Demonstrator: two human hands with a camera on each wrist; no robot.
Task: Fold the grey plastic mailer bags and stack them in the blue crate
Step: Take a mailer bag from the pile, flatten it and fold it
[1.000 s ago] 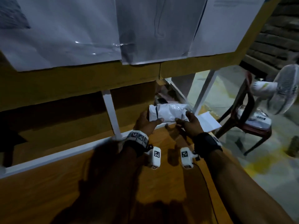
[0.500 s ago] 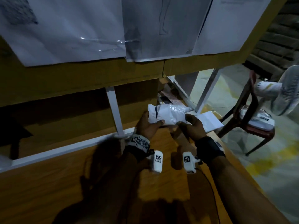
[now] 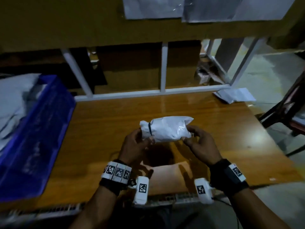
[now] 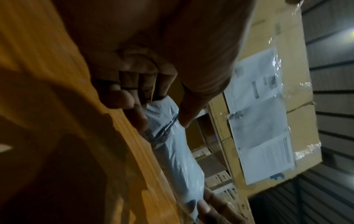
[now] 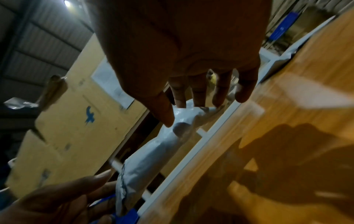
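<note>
Nearest the camera, both wrists carry marker bands. Just beyond them, the left hand (image 3: 134, 145) and the right hand (image 3: 200, 142) hold one bundle (image 3: 165, 129) of grey mailer bags between them, lifted off the table (image 3: 105, 123).

Left hand: fingers and thumb curled round the bundle's banded end, where a dark band (image 3: 150, 128) cinches it. Right hand: thumb and fingertips pinch the opposite end; the remaining fingers are loosely curved. Neither hand holds anything else.

Bundle axis: the long axis runs left to right, across the body, with one hand at each end. The bundle sits above the middle of the table, in front of both hands.

Critical relation: the crate (image 3: 38, 129) lies to the left of the bundle, well apart, at the table's left edge. The left hand is the nearer hand to it. The banded end points toward the crate. Grey bags (image 3: 11, 103) already lie in the crate.

Judgement: the band probably needs removing before any bag can be folded; the left hand is placed to do this.

Beyond the bundle, a loose white sheet (image 3: 234, 95) lies at the table's far right corner. Behind the table stands a white frame (image 3: 162, 70) with cardboard boxes (image 3: 130, 70) behind it.
</note>
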